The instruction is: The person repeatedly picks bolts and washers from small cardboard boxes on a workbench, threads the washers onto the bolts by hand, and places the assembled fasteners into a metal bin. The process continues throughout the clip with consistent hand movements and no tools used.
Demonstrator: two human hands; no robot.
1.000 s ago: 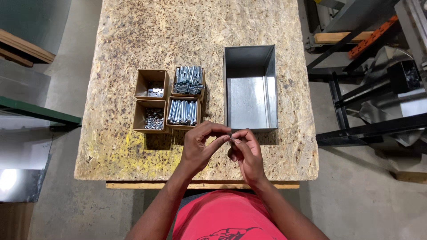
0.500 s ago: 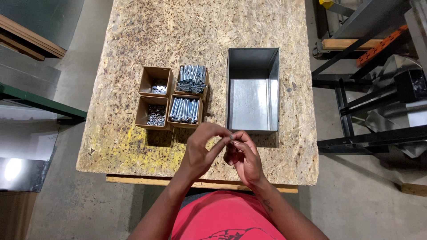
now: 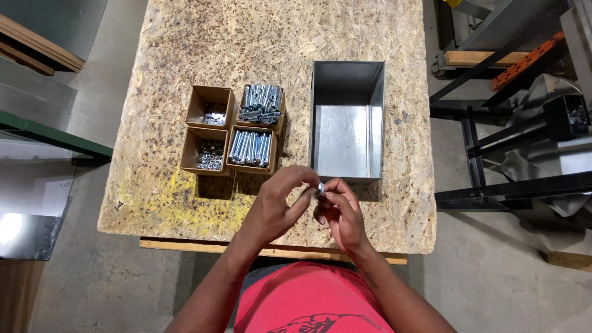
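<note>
My left hand (image 3: 277, 206) and my right hand (image 3: 340, 213) meet above the near edge of the wooden worktable (image 3: 185, 203). Both pinch a small silver bolt with a nut (image 3: 320, 188) between their fingertips. Just beyond the hands stands an open metal bin (image 3: 347, 123), shiny inside and holding nothing that shows. To the left sit several small cardboard boxes: two hold long silver bolts (image 3: 251, 148), two hold small nuts or washers (image 3: 209, 154).
A wooden strip (image 3: 185, 245) runs along the table's near edge. Black metal frames and stands (image 3: 512, 142) crowd the floor on the right. A green-edged bench and boards (image 3: 43, 132) lie on the left.
The view has shifted slightly. My hands stay together at the same spot, with fingers turning a little on the small part.
</note>
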